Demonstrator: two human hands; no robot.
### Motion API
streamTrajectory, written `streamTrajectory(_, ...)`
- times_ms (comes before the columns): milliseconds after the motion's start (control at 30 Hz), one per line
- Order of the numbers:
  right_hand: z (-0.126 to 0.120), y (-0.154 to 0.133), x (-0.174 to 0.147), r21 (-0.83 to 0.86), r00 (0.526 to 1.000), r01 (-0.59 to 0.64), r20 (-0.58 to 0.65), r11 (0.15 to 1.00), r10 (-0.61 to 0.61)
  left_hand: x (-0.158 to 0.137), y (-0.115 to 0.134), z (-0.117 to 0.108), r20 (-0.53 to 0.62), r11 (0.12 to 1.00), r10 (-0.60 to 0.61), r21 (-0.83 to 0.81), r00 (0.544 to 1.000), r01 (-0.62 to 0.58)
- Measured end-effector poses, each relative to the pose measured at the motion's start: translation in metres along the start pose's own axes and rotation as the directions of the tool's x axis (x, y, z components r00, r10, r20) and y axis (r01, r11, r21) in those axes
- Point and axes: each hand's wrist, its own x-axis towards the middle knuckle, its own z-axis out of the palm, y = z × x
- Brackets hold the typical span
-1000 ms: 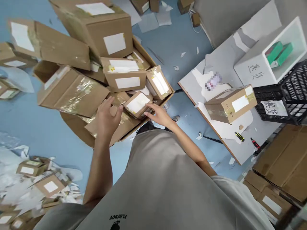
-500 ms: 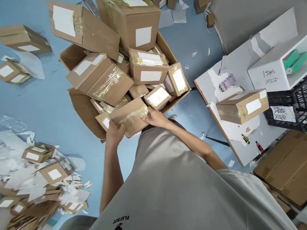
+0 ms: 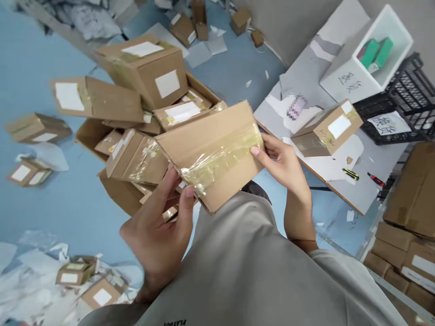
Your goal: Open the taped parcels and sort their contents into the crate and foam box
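Note:
A brown cardboard box (image 3: 217,154), sealed with shiny tape along its upper face, is lifted in front of my body. My right hand (image 3: 283,165) grips its right end, thumb on top. At the opposite end, my left hand (image 3: 163,217) has its thumb and fingers closed around the corner. Just beyond lies a large open carton (image 3: 117,192) heaped with taped boxes. One taped box (image 3: 144,156) in the heap sits close behind my left hand, and the held box hides part of the pile.
To the right, a table (image 3: 356,194) bears a labelled box (image 3: 328,129), a yellow cutter (image 3: 350,174), a red cutter (image 3: 376,179) and a white bin (image 3: 356,77) with green packets. A black crate (image 3: 404,99) stands beside the bin. Paper scraps (image 3: 30,290) and boxes litter the floor at lower left.
The taped box has risen from the heap toward me, held between both hands. The view has shifted, with the table now appearing further left.

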Motion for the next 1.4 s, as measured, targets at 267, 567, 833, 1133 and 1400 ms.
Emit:
streamTrajectory(267,-0.191,0.018,-0.040,-0.278,0.846,0.096,-0.482,0.956,-0.226,0.005,0.098,0.170,0.370,0.876,0.297,-0.473,0.880,-0.097)
streamTrajectory(567,-0.426,0.047,-0.103,-0.684,0.804,-0.118,-0.491,0.720,-0.335,-0.098,0.237,0.422,0.721,0.755,0.412,-0.613,0.557,0.234)
streamTrajectory(833,-0.514,0.208,-0.062,-0.593,0.925,-0.103,-0.352,0.798,-0.142,-0.164,0.223,0.582,0.923,0.713,0.101,-0.328,0.372,0.620)
streamTrajectory(1133,-0.461,0.345,-0.064,-0.638,0.978,-0.121,-0.209,0.760,-0.020,-0.158,0.200,0.650,0.966,0.689,-0.128,-0.076,0.223,0.721)
streamTrajectory(1400,-0.409,0.364,-0.064,-0.576,0.983,-0.130,-0.181,0.807,0.030,-0.106,0.131,0.566,0.956,0.675,-0.169,-0.064,0.239,0.735)
